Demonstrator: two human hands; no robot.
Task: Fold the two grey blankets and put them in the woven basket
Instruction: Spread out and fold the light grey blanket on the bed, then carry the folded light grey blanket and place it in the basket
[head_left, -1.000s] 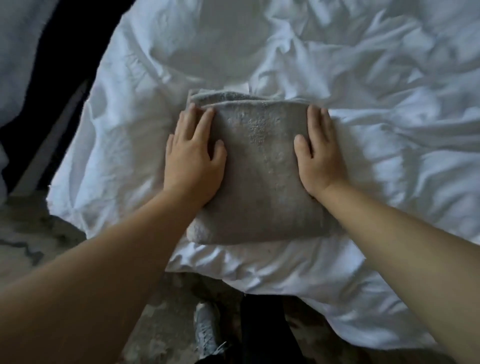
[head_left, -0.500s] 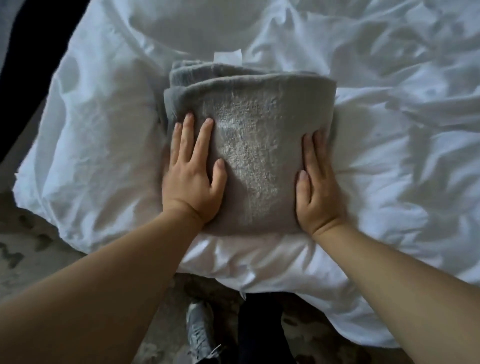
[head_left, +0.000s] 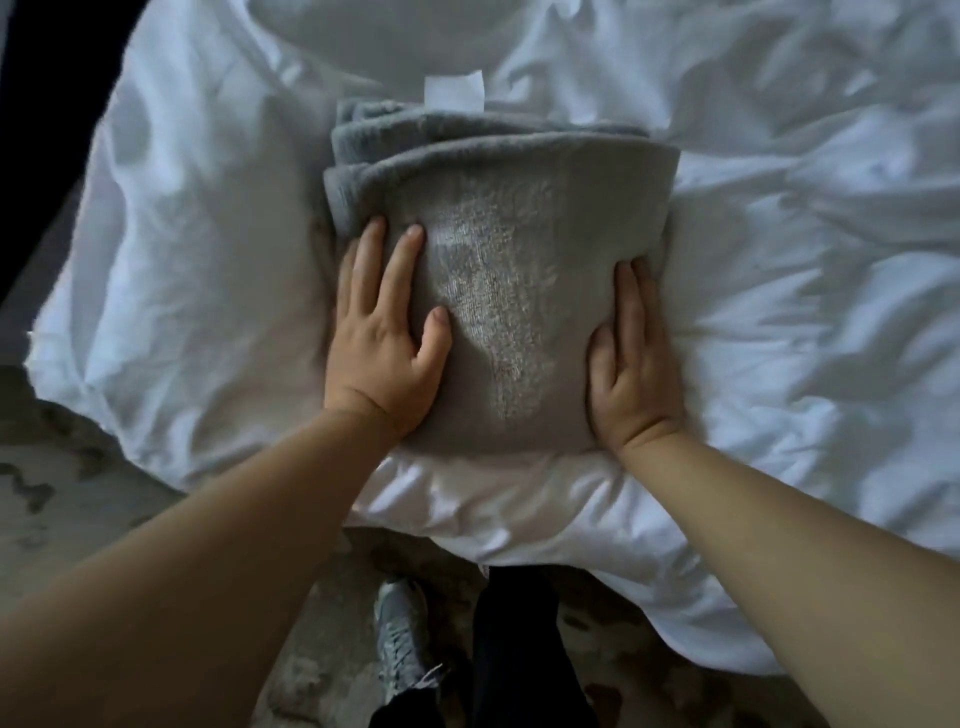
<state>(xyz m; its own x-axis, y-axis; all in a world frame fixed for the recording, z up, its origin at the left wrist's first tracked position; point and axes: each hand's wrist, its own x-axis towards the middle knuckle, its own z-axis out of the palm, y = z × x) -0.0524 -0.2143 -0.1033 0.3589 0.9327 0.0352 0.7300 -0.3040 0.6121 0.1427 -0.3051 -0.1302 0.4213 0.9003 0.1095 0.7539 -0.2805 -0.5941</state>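
A folded grey blanket (head_left: 524, 223) lies in a thick stack of layers on the white bed, close to its near edge. My left hand (head_left: 382, 332) presses flat on the blanket's left side with fingers straight and spread. My right hand (head_left: 631, 358) lies flat along the blanket's right edge, fingers together and pointing away from me. A small white label (head_left: 453, 92) pokes out behind the stack. I see one grey bundle only; whether it holds both blankets cannot be told. The woven basket is not in view.
Rumpled white bedding (head_left: 779, 260) covers the bed and hangs over its near edge. Below lies a patterned grey floor (head_left: 78, 499), with my grey shoe (head_left: 402, 639) and dark trouser leg (head_left: 514, 649). A dark gap (head_left: 31, 130) runs along the bed's left side.
Both hands have slid from the blanket's far end back toward me along its sides, staying flat on it. The view has shifted, so the bundle sits higher in frame.
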